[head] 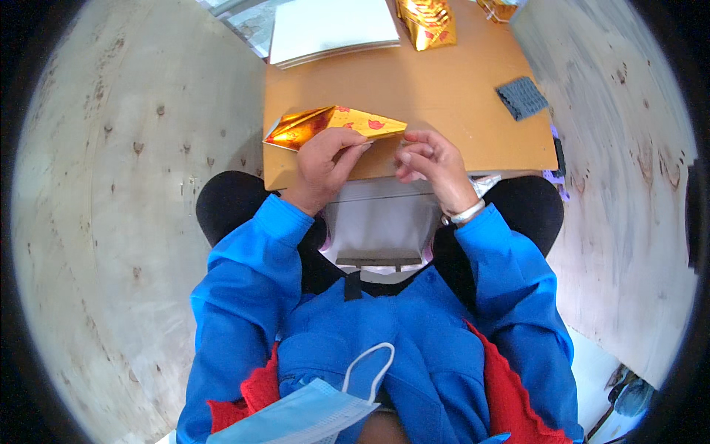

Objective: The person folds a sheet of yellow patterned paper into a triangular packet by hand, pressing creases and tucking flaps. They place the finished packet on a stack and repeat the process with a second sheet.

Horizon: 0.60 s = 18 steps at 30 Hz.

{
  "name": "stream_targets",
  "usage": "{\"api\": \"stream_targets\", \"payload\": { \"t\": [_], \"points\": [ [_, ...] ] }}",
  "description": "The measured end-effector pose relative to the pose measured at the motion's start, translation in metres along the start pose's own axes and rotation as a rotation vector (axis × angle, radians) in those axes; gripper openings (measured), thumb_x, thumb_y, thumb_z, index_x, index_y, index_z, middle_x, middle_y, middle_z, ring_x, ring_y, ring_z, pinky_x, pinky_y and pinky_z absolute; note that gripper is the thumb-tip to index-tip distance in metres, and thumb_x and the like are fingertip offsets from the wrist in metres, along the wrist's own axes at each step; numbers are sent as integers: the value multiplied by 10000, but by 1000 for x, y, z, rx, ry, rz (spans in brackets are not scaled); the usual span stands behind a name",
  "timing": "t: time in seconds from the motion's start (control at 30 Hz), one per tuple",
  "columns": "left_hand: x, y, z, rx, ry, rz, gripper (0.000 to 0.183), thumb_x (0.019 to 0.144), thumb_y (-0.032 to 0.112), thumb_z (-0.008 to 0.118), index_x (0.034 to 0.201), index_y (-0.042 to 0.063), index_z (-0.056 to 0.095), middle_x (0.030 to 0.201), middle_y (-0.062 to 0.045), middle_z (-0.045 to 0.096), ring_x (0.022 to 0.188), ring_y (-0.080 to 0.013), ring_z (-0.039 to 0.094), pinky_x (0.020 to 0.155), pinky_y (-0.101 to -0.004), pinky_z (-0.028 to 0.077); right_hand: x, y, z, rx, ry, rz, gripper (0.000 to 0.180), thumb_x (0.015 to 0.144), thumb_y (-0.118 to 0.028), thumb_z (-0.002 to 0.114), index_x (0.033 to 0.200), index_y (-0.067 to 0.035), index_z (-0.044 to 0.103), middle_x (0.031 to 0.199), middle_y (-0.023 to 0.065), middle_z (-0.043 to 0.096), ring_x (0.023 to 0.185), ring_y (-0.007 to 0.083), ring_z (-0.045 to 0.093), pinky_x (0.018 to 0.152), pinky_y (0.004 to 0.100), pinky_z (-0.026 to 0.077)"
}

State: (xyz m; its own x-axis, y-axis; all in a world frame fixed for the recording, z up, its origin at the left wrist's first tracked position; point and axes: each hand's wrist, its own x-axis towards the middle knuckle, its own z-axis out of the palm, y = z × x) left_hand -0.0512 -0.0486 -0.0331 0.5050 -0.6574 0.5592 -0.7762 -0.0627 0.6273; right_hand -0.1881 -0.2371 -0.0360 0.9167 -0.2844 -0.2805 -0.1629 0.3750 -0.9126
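A folded sheet of gold foil paper [363, 121] with red printed marks lies slantwise over the near left part of the brown tabletop [444, 100]. Its left end opens out and shows a pale edge, while its right end narrows to a point. My left hand [327, 161] pinches the lower edge of the paper between thumb and fingers, hiding part of it. Just right of the pointed end is my right hand [430, 158], fingers bent and a little apart, with nothing visible in them.
A stack of white sheets [335, 28] lies at the far left of the table. Folded gold foil pieces [427, 25] sit at the back. A dark grey knitted cloth [522, 98] rests near the right edge. Plywood panels [138, 183] flank the table.
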Motion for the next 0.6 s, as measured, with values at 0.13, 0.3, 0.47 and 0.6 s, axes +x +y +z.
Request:
{"api": "stream_targets", "payload": {
  "t": [0.13, 0.3, 0.47, 0.6],
  "points": [
    [3, 0, 0, -251, 143, -354, 106, 903, 86, 766, 934, 12, 696, 845, -24, 684, 778, -109, 634, 715, -261, 517, 1, 2, 0, -75, 9, -62, 367, 958, -57, 659, 1285, 47, 532, 1002, 118, 692, 803, 161, 683, 690, 278, 559],
    [4, -5, -3, -521, 172, -658, 147, 927, 133, 758, 908, 4, 689, 830, 27, 649, 769, -40, 563, 693, -208, 468, 3, 8, -2, -79, 24, -129, 344, 944, -17, 667, 1269, 17, 560, 996, 84, 690, 794, 124, 666, 677, 244, 544],
    [4, -8, -4, -538, 167, -709, 147, 927, 131, 754, 886, 10, 681, 829, 27, 648, 775, -34, 565, 690, -209, 467, 10, 18, 0, -184, 140, -335, 383, 890, 26, 718, 1251, -24, 600, 1008, 42, 650, 805, 87, 623, 675, 219, 525],
    [2, -3, 0, -449, 121, -635, 135, 922, 118, 750, 893, 2, 688, 833, 0, 676, 787, -58, 598, 712, -233, 491, 12, 16, 2, -452, 236, -537, 390, 813, 26, 783, 1175, -31, 647, 1016, 43, 623, 753, 78, 588, 649, 207, 505]
  ]
}}
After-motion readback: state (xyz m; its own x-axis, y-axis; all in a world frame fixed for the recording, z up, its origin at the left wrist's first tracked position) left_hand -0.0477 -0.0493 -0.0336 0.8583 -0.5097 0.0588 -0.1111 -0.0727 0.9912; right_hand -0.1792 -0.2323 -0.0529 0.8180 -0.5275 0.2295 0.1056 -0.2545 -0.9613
